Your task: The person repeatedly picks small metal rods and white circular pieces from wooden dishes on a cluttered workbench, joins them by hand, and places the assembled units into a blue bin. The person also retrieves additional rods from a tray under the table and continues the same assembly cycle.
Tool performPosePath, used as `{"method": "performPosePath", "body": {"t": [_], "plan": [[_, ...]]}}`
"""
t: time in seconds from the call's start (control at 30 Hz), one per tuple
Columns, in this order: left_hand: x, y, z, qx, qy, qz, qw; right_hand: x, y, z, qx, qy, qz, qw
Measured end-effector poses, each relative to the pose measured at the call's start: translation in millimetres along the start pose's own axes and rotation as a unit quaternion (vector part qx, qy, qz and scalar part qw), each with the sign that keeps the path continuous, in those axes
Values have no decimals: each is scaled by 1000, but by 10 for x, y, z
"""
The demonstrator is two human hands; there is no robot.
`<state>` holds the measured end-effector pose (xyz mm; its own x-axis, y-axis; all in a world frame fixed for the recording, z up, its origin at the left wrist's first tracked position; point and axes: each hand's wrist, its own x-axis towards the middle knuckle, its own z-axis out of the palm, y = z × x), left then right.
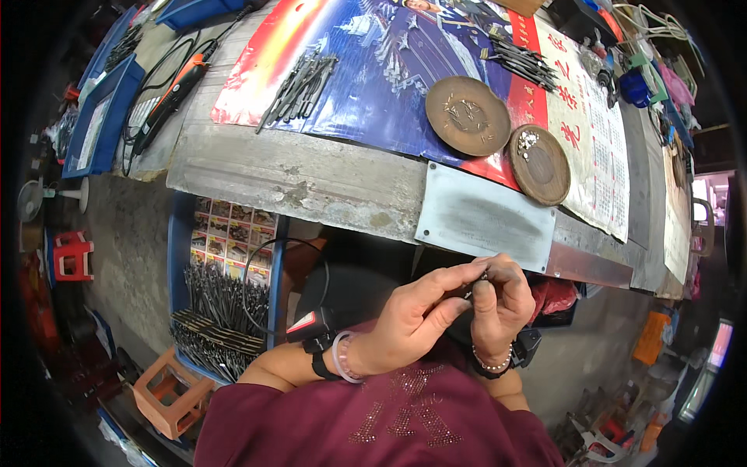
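Observation:
Close together in front of my chest, just below the workbench edge, my left hand (416,311) and my right hand (504,311) meet at the fingertips. Both are closed in a pinch on a small dark part (484,275), mostly covered by the fingers, so its kind cannot be told. Beyond them a worn metal plate (490,222) lies at the bench edge. One round brown dish (496,117) contains thin pins; a second brown dish (548,167) has small pale pieces at one side. Dark slender rods (302,86) lie in a bundle at left, with another bundle of rods (523,64) at far right.
Left of my lap stands a blue crate (180,241) packed with black rods (222,307). An orange and black power screwdriver (175,101) with a cord lies at the bench's left, beside a blue bin (109,113). A brown plastic stool (159,389) and red stool (71,257) stand on the floor.

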<state>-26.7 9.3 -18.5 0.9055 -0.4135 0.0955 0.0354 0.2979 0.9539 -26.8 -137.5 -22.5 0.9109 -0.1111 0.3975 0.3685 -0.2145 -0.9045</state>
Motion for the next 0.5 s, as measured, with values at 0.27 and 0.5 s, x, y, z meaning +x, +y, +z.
{"method": "performPosePath", "body": {"t": [0.27, 0.5], "plan": [[-96, -32, -68, 34, -7, 8, 999, -49, -44, 149, -45, 6, -34, 998], [-94, -106, 17, -12, 30, 10, 999, -86, -220, 161, -111, -13, 57, 992]]}}
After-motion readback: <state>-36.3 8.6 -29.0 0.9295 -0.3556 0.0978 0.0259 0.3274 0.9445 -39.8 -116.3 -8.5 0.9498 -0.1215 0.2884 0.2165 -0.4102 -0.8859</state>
